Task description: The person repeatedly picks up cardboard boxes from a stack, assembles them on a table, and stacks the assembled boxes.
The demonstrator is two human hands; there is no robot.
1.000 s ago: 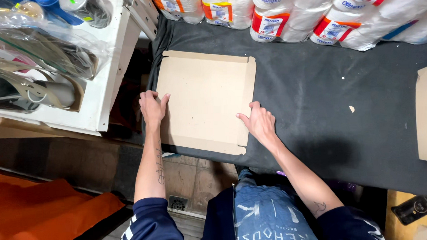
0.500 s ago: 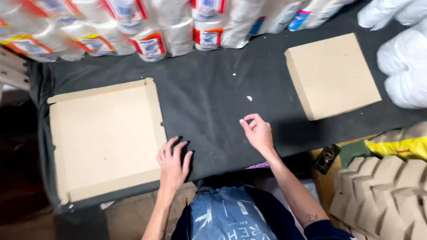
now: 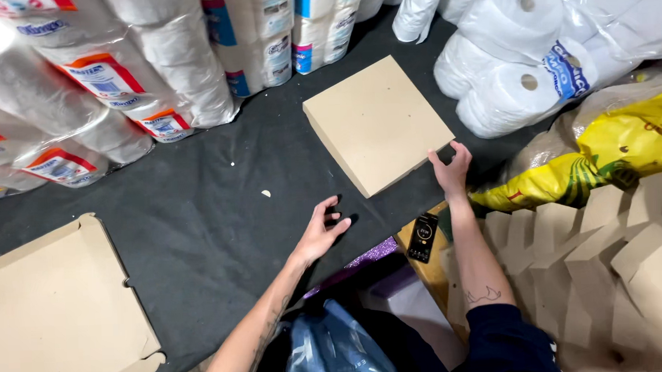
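Note:
A closed tan cardboard box lies on the black cloth table. My right hand touches its near right corner, fingers spread along the edge. My left hand hovers open over the black cloth just left of the box's near corner, holding nothing. A flat, unfolded cardboard box blank lies at the far left of the table, away from both hands.
Wrapped packs of paper rolls line the back; more white rolls sit at the right. A yellow bag and a stack of flat cardboard blanks lie right. A dark phone rests on a wooden surface.
The view has swung right. Both hands left the flat blank at the left and moved to the closed box; my right hand now touches its corner.

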